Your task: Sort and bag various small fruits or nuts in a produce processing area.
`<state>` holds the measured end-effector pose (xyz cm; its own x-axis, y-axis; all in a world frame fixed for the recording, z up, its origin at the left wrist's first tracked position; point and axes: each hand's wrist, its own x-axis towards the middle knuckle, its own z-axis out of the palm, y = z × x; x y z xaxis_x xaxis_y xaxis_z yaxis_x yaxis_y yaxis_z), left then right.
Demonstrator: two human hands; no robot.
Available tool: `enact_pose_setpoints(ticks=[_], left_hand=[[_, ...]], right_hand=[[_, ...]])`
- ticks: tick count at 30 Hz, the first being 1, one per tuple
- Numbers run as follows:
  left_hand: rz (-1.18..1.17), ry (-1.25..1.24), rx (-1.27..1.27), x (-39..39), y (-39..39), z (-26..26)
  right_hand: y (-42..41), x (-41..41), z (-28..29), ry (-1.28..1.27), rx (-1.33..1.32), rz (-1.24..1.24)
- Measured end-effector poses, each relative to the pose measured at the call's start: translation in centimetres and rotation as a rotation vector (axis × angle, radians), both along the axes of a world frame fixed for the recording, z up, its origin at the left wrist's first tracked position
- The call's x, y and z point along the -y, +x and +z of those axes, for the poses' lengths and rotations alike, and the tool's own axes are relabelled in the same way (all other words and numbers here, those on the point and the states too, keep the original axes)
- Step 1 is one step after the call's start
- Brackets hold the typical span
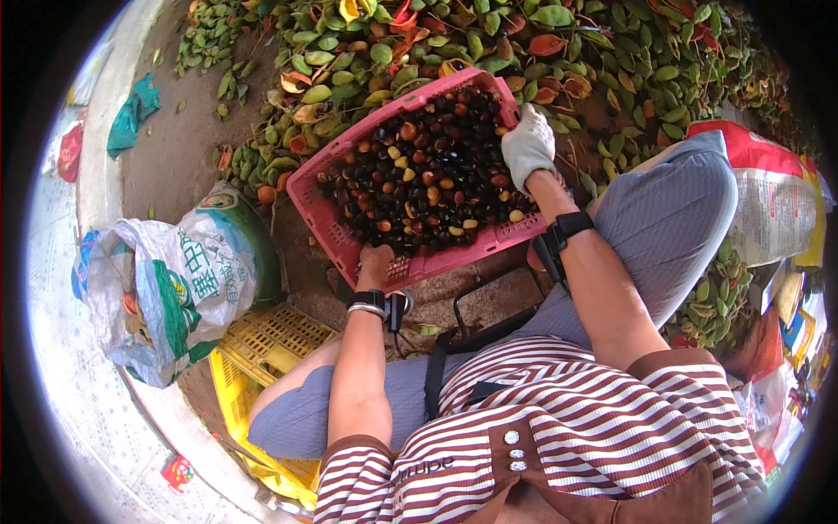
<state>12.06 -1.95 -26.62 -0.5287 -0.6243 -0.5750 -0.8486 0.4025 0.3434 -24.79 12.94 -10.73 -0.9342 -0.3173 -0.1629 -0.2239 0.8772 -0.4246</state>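
A pink plastic crate (429, 267), tilted across the view, holds many dark brown and black seeds (452, 150) with some yellowish ones among them. Bare, my left hand (376, 262) grips the crate's near rim at its lower left, its fingers partly hidden. My right hand (529, 145), in a whitish work glove, holds the right end of the crate near its upper right corner. Green and reddish pods (393, 59) lie in a thick heap just beyond the crate.
At left stands an open woven sack (216, 262) beside a yellow plastic crate (275, 334). A teal cloth or bag piece (133, 114) lies on the ground at upper left. A red and white sack (763, 190) is beyond my right knee, with more pods (713, 301) near it.
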Motion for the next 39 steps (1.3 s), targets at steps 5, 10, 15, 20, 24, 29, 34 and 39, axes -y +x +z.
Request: enact_pose_setpoints(ticks=[5, 10, 15, 20, 24, 29, 34, 39], left_hand=[[-0.724, -0.154, -0.003, 1.5, 2.0, 1.3], [-0.437, 0.143, -0.45, 0.5, -0.5, 6.4], [1.234, 1.366, -0.664, -0.2, -6.4, 10.0], [1.058, 1.286, -0.801, 2.9, -10.8, 15.9], [0.681, 1.158, -0.82, 4.8, -11.9, 20.3], [0.459, 0.459, -0.213, 5.1, -8.6, 17.6], [0.096, 0.077, 0.009, -1.0, -3.5, 7.3], [0.503, 0.329, -0.41, -2.3, -2.7, 6.7]], right_hand=[[-0.2, 0.0, -0.1, -0.033, 0.005, 0.007], [0.0, 0.3, 0.8, -0.032, 0.048, 0.014], [2.1, 2.1, 3.0, 0.195, -0.234, -0.016], [3.6, 3.1, 4.3, -0.247, -0.459, 0.36], [4.5, 1.6, 3.7, 0.103, 0.137, 0.434], [4.6, -0.5, 1.0, 0.596, 0.369, 0.827], [6.1, -0.8, -4.4, 0.598, 0.507, 0.8], [6.7, -0.7, -7.3, 0.408, 0.36, 0.877]])
